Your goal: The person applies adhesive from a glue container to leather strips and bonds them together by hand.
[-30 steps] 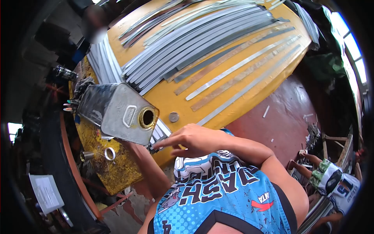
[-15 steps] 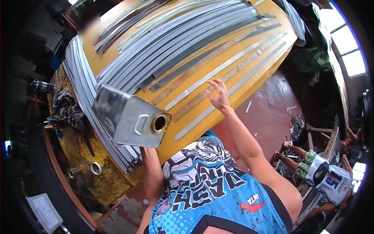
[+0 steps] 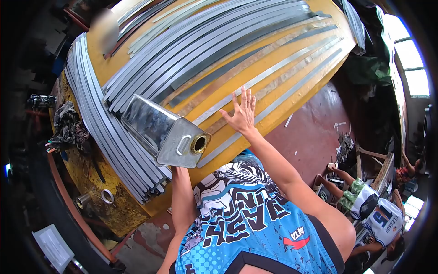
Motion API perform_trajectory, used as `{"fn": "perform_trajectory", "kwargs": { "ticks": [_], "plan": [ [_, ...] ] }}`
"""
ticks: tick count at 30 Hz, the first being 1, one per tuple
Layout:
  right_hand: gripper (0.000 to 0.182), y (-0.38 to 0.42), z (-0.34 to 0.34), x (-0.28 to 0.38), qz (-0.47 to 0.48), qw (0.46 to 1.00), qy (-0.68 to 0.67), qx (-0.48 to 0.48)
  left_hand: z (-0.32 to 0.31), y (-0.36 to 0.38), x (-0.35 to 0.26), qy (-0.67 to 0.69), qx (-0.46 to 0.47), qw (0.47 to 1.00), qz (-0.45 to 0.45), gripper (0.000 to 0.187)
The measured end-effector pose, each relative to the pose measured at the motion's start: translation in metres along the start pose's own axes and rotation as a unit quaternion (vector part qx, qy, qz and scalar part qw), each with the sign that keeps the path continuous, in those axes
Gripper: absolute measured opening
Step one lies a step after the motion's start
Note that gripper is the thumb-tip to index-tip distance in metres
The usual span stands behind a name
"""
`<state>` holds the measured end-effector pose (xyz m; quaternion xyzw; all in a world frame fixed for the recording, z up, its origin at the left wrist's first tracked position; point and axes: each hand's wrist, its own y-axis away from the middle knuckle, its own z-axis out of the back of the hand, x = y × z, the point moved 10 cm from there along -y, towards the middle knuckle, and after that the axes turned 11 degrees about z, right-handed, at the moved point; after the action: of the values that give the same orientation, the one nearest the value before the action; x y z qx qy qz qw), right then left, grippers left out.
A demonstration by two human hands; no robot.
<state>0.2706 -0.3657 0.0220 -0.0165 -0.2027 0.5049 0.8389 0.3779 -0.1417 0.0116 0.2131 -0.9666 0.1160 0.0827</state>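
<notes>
Rectangular silver metal can point(image 3: 177, 140) tilted over the near side of the yellow desk point(image 3: 107, 68), beside long grey strips point(image 3: 107, 137).

The right hand point(image 3: 243, 116) is open, fingers spread, over a tan strip point(image 3: 301, 65); I cannot tell whether it touches. The left wrist point(image 3: 179, 172) runs up behind the can, which hides the left hand: it seems to support the can, but I cannot tell its grip. The can looks stiff and thin-walled, likely to dent rather than bend; its smooth sides could slip. Its weight depends on its contents, which the dark, gold-rimmed round opening point(image 3: 193, 145) does not show. The small metal handle point(image 3: 184, 144) on the same face looks the surest hold, with a palm supporting the body.
</notes>
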Motion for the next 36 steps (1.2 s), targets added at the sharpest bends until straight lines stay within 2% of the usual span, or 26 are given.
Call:
{"fn": "perform_trajectory", "kwargs": {
  "ticks": [5,10,16,18,19,22,26,28,32,36],
  "plan": [
    [0.084,0.001,-0.001,0.011,0.012,1.000,0.016,0.016,0.009,-0.006,-0.002,-0.143,0.012,0.989,0.038,0.069],
    [0.084,0.000,-0.007,0.021,0.027,0.999,-0.002,0.021,0.013,-0.005,-0.008,-0.162,-0.014,0.987,0.017,0.069],
    [0.070,-0.001,-0.001,0.039,0.052,0.998,-0.010,0.038,0.011,-0.007,-0.013,-0.168,-0.029,0.985,0.003,0.069],
    [0.061,-0.002,0.005,0.054,0.099,0.991,-0.075,0.051,0.011,-0.007,-0.012,-0.168,-0.033,0.985,-0.001,0.069],
    [0.061,-0.001,0.004,0.049,0.099,0.991,-0.075,0.051,0.011,-0.006,-0.012,-0.171,-0.036,0.985,-0.003,0.069],
    [0.051,-0.002,0.026,0.000,0.014,0.999,-0.007,-0.038,0.010,-0.003,-0.013,-0.173,-0.042,0.984,-0.011,0.068],
    [0.052,-0.002,0.024,-0.010,0.025,0.999,0.037,-0.004,0.009,-0.003,-0.013,-0.178,-0.048,0.983,-0.016,0.068],
    [0.050,-0.003,0.019,0.018,0.118,0.991,0.062,0.010,0.008,-0.002,-0.012,-0.179,-0.051,0.982,-0.017,0.068],
    [0.046,-0.005,0.019,0.036,0.149,0.988,0.042,0.026,0.005,-0.005,-0.016,-0.187,-0.053,0.981,-0.026,0.068],
    [0.036,-0.007,0.040,0.048,0.170,0.984,-0.039,-0.027,-0.001,-0.006,-0.020,-0.196,-0.058,0.978,-0.038,0.068]
  ]
}}
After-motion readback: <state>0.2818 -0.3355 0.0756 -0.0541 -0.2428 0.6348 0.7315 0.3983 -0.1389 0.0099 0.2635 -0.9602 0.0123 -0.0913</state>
